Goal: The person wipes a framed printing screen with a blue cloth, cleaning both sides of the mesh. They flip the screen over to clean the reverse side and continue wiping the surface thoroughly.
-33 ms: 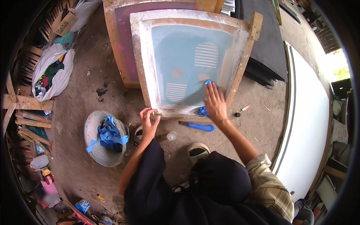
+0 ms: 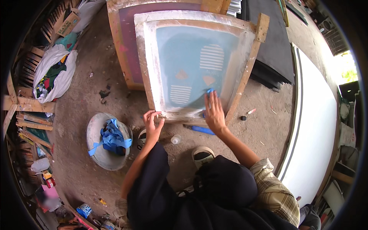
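A silk-screen printing frame (image 2: pixel 144 67) leans upright before me, its pale blue mesh (image 2: pixel 178 50) marked with striped patches and small pale shapes. My left hand (image 2: pixel 153 128) grips the frame's lower left corner between fingers and thumb. Over the lower right of the mesh lies my right hand (image 2: pixel 216 114), fingers stretched out and pressing a blue cloth (image 2: pixel 209 91) against it. Most of that cloth is hidden under the hand. On the floor just below the frame is a long blue object (image 2: pixel 202 130), partly covered by the hand.
A round basin (image 2: pixel 96 155) with blue cloth strips (image 2: pixel 115 140) stands left of my legs. Near my feet sits a small clear cup (image 2: pixel 175 139). Behind are another screen frame (image 2: pixel 120 50) and dark sheets (image 2: pixel 274 50); a long white panel (image 2: pixel 312 126) lies at right.
My right hand has slid down and slightly left across the mesh with the blue cloth, uncovering a pale shape. The left hand keeps its hold on the corner.
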`<action>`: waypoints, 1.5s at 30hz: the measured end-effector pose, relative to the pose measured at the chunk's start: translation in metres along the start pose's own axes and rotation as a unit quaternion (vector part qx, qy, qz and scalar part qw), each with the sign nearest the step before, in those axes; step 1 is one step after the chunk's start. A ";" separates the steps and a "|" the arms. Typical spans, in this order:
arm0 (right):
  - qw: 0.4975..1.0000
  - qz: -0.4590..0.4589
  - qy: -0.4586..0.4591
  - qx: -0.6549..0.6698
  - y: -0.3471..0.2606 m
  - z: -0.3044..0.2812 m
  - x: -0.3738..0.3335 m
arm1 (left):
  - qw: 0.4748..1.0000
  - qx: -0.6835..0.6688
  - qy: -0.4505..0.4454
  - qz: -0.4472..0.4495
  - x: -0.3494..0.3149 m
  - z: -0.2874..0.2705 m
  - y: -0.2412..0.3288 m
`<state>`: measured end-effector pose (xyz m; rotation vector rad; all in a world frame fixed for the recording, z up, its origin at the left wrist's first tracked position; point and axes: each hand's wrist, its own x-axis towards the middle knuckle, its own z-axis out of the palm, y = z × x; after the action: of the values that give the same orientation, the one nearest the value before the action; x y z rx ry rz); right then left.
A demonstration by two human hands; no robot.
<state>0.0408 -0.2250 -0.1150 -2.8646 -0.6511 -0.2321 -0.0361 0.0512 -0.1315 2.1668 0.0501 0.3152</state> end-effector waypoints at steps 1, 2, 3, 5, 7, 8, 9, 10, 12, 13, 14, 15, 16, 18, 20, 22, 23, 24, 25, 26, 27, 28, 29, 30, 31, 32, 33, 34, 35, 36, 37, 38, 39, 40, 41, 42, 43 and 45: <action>1.000 -0.008 0.007 0.018 -0.007 0.013 -0.016 | 1.000 0.006 -0.003 0.003 0.001 0.003 0.001; 0.999 -0.014 -0.004 0.039 -0.010 0.016 -0.020 | 1.000 0.017 -0.005 0.003 0.000 0.002 0.000; 1.000 -0.017 -0.008 0.014 -0.009 0.014 -0.021 | 1.000 0.010 -0.004 0.002 -0.002 0.002 -0.001; 0.999 -0.026 -0.016 -0.036 -0.005 0.011 -0.017 | 1.000 -0.001 0.000 -0.002 -0.004 0.001 -0.005; 0.997 -0.027 0.062 0.027 0.004 0.016 -0.011 | 1.000 0.006 -0.007 -0.004 -0.008 0.003 -0.006; 0.996 -0.027 0.074 0.030 0.010 0.020 -0.009 | 1.000 0.011 -0.008 -0.005 -0.008 0.003 -0.006; 0.996 -0.027 0.085 0.032 0.015 0.024 -0.006 | 1.000 0.012 -0.010 -0.002 -0.007 0.006 -0.005; 0.988 -0.037 0.135 0.059 0.013 0.024 0.001 | 1.000 0.018 -0.008 -0.001 -0.008 0.004 -0.005; 0.983 -0.049 0.156 0.088 0.013 0.022 0.012 | 1.000 0.028 0.000 0.003 -0.008 0.000 -0.009; 0.980 -0.052 0.158 0.111 0.019 0.021 0.016 | 1.000 0.025 0.000 -0.002 -0.007 0.000 -0.007; 0.979 -0.054 0.166 0.105 0.025 0.022 0.020 | 1.000 0.027 -0.004 -0.009 -0.007 0.000 -0.005; 0.980 -0.060 0.166 0.097 0.031 0.018 0.024 | 1.000 0.026 -0.010 -0.014 -0.006 0.002 -0.003; 0.980 -0.065 0.175 0.073 0.028 0.012 0.029 | 0.999 0.031 -0.008 -0.015 -0.006 -0.001 -0.006; 0.979 -0.060 0.193 0.037 0.022 0.002 0.035 | 1.000 0.022 0.004 -0.017 -0.007 -0.001 -0.009; 0.982 -0.070 0.173 0.005 0.021 0.016 0.028 | 1.000 0.021 0.010 -0.021 -0.009 -0.001 -0.011; 0.980 -0.145 0.135 -0.028 0.034 0.036 0.010 | 1.000 0.003 0.011 -0.021 -0.004 0.006 -0.005; 0.970 -0.218 0.104 -0.036 0.040 0.048 0.000 | 1.000 0.005 0.007 -0.011 -0.001 0.008 -0.005; 0.971 -0.230 0.056 -0.043 0.034 0.045 0.002 | 1.000 0.016 0.004 -0.008 -0.003 0.005 -0.009; 0.969 -0.241 0.010 -0.054 0.029 0.037 0.008 | 1.000 0.026 0.003 -0.002 -0.003 0.002 -0.011; 0.983 -0.178 0.041 -0.036 0.023 0.033 0.010 | 0.999 0.033 0.002 0.000 -0.005 0.000 -0.012; 0.991 -0.114 0.072 -0.020 0.020 0.028 0.011 | 0.999 0.037 0.001 0.004 -0.006 0.001 -0.011; 0.993 -0.049 0.103 -0.004 0.018 0.026 0.011 | 0.999 0.041 0.000 0.007 -0.007 0.002 -0.010; 0.991 -0.099 0.085 -0.007 0.017 0.033 0.010 | 0.999 0.037 0.005 0.001 -0.008 0.003 -0.010; 0.987 -0.146 0.069 -0.015 0.014 0.035 0.010 | 1.000 0.029 0.008 -0.001 -0.005 0.006 -0.009; 0.980 -0.191 0.052 -0.022 0.012 0.035 0.011 | 1.000 0.021 0.011 -0.003 -0.002 0.009 -0.008; 0.974 -0.224 0.015 -0.038 0.016 0.032 0.011 | 1.000 0.030 0.010 0.000 -0.001 0.011 -0.006; 0.968 -0.244 0.015 -0.048 0.014 0.029 0.015 | 0.999 0.041 0.009 0.001 -0.003 0.012 -0.006; 0.962 -0.265 0.014 -0.059 0.013 0.027 0.020 | 0.999 0.051 0.008 0.002 -0.003 0.013 -0.007; 0.956 -0.285 0.014 -0.070 0.011 0.026 0.026 | 0.999 0.053 0.010 0.000 -0.002 0.014 -0.008; 0.953 -0.291 0.022 -0.080 0.003 0.024 0.033 | 0.998 0.055 0.015 -0.003 -0.003 0.013 -0.013; 0.955 -0.284 0.015 -0.090 -0.004 0.026 0.036 | 0.998 0.060 0.017 -0.006 -0.002 0.013 -0.013; 0.956 -0.277 0.010 -0.099 -0.011 0.027 0.039 | 0.997 0.072 0.016 -0.006 -0.003 0.014 -0.013; 0.957 -0.270 0.005 -0.110 -0.016 0.028 0.042 | 0.997 0.078 0.011 0.004 -0.002 0.012 -0.013; 0.960 -0.263 0.009 -0.092 -0.015 0.025 0.039 | 0.996 0.084 0.007 0.014 -0.002 0.011 -0.012; 0.968 -0.240 0.001 -0.072 -0.011 0.022 0.032 | 0.996 0.091 0.002 0.023 -0.001 0.009 -0.010; 0.974 -0.219 -0.006 -0.053 -0.004 0.019 0.025 | 0.997 0.077 -0.001 0.009 0.000 0.008 -0.005; 0.980 -0.196 -0.013 -0.034 0.004 0.017 0.019 | 0.998 0.061 0.006 0.008 -0.001 0.008 -0.007; 0.974 -0.196 -0.011 -0.110 0.031 0.011 0.010 | 1.000 0.024 0.018 0.009 0.000 0.011 -0.009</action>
<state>0.0648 -0.2456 -0.1280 -2.9183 -1.2689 -0.3488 -0.0322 0.0475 -0.1450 2.2099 0.0586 0.3666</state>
